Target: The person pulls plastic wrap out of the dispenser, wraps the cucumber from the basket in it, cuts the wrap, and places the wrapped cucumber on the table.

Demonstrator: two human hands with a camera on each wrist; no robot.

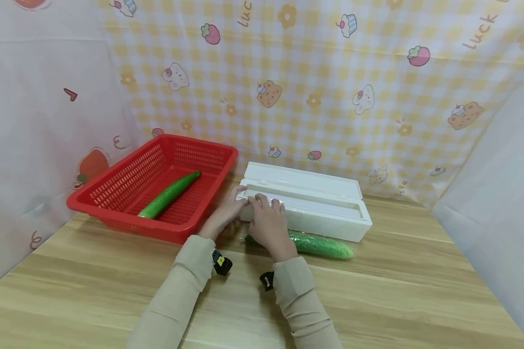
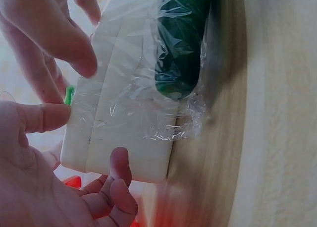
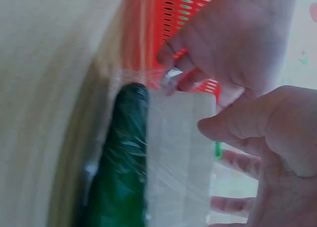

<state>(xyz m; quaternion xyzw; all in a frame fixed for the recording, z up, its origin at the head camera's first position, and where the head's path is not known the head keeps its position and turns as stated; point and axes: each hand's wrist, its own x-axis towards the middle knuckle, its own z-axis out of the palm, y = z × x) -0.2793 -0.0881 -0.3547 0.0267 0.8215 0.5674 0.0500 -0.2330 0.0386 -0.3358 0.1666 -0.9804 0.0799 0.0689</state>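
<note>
A white cling film dispenser (image 1: 327,224) lies with its lid raised; a small green piece (image 2: 69,94) shows at its edge. My left hand (image 1: 225,211) holds the dispenser's left end, thumb along the edge and other fingers curled at the end face. Just right of it, my right hand (image 1: 268,223) grips the same edge, thumb in front and fingers behind, close to the green piece. Clear film (image 2: 133,100) spreads over the dispenser's front to a cucumber (image 1: 320,245) lying before it. This cucumber has film around it, bunched at its left end.
To the left stands a red plastic basket (image 1: 206,199) with another cucumber (image 1: 168,196) inside. The wooden table (image 1: 397,300) carries everything. Patterned cloth (image 1: 314,68) hangs behind, and pale cloth walls stand at both sides.
</note>
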